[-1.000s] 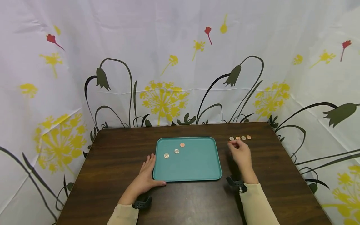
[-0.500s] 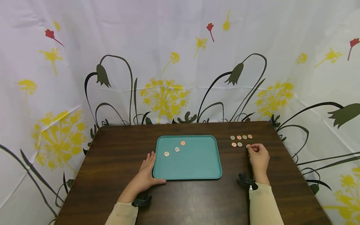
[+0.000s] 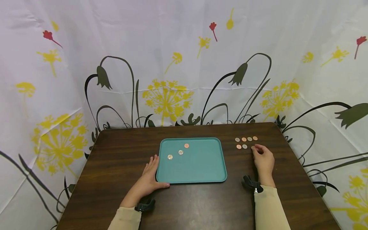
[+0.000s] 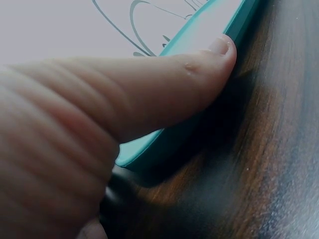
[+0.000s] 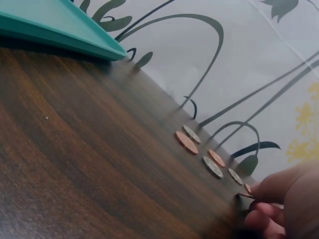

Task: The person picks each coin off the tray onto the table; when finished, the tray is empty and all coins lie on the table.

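Note:
My left hand (image 3: 148, 179) rests at the near left corner of a teal tray (image 3: 198, 166), fingers straight along its left side, thumb (image 4: 169, 89) against its front edge. Three coins lie in the tray: a copper one (image 3: 186, 145) and two paler ones, one of them silvery (image 3: 180, 152). To the tray's right, my right hand (image 3: 264, 161) pinches a coin (image 5: 244, 195) between thumb and fingertips, down at the table. Left of that coin lie a copper coin (image 3: 239, 147) and a silvery coin (image 3: 244, 146). Behind them runs a row of several coins (image 3: 244, 139).
Everything sits on a dark wooden table (image 3: 198, 204). A white curtain (image 3: 184, 41) with printed flowers hangs behind its back edge and along the sides. Each wrist wears a black strap (image 3: 145, 207).
My right hand has moved right from beside the back row to the end of the front row, with a coin at its fingertips. My left hand and the tray have stayed put.

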### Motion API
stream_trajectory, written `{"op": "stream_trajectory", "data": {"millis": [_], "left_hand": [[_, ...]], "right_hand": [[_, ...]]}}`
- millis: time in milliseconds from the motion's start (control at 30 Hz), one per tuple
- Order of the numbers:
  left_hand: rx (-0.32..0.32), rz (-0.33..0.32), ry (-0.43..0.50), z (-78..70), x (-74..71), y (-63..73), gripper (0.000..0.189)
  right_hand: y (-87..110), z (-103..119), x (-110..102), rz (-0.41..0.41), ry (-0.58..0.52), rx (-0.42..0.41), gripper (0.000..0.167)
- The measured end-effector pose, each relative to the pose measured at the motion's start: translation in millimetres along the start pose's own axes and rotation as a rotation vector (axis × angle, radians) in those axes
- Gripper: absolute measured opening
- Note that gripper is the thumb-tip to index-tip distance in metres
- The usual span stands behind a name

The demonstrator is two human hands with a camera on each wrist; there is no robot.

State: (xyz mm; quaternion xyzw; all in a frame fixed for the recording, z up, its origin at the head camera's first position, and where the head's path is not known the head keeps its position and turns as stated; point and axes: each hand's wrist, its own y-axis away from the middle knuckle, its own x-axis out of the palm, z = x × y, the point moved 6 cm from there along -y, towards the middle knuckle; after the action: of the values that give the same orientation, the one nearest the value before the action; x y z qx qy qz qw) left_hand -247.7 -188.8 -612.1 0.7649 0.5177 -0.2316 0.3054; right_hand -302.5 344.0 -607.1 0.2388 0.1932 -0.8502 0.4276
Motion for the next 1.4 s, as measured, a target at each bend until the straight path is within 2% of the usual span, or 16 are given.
{"op": "stream_trajectory", "data": {"millis": [200,400,600,833,900,967,1067,1100,1167,1233,1333,1400], "left_hand": [[0.011,-0.016,0.009,0.0,-2.3,1.2,0.143],[0.018,-0.029,0.005,-0.6,-1.9,2.1,0.143],[0.017,-0.017,0.018,-1.4,-0.3,1.2,0.143],[0.027,-0.018,0.02,-2.1,-1.0,0.2,0.142],[0.033,-0.024,0.021,-2.6,-1.3,-0.7,0.142],[0.033,-0.024,0.024,-2.1,-0.6,-1.1,0.142],[0.019,-0.006,0.021,-1.2,2.4,-0.9,0.142],[0.017,0.001,0.018,-1.2,3.5,-0.6,0.142],[0.018,0.012,0.008,-1.8,5.2,0.1,0.143],[0.03,0.009,0.009,-3.1,5.4,0.6,0.142],[0.031,-0.007,0.015,-3.8,2.8,1.9,0.142],[0.026,-0.016,0.024,-3.2,0.7,2.8,0.142]], "right_hand": [[-1.0,2,3,-0.002,-0.029,0.011,0.027],[-3.3,3,5,-0.003,0.011,-0.02,0.026],[-2.1,2,2,-0.025,0.002,-0.01,0.022],[0.4,5,2,0.044,0.032,0.0,0.03],[0.7,7,2,0.046,0.029,-0.015,0.031],[3.4,10,2,0.013,0.0,-0.037,0.029],[14.2,24,6,-0.016,-0.034,-0.115,0.023],[19.7,34,9,0.009,-0.044,-0.154,0.02],[35.4,62,22,0.139,-0.067,-0.228,0.016],[55.1,96,42,0.327,-0.11,-0.281,0.014],[88.9,143,82,0.617,-0.157,-0.304,0.015],[107.7,165,111,0.749,-0.147,-0.301,0.018]]}}
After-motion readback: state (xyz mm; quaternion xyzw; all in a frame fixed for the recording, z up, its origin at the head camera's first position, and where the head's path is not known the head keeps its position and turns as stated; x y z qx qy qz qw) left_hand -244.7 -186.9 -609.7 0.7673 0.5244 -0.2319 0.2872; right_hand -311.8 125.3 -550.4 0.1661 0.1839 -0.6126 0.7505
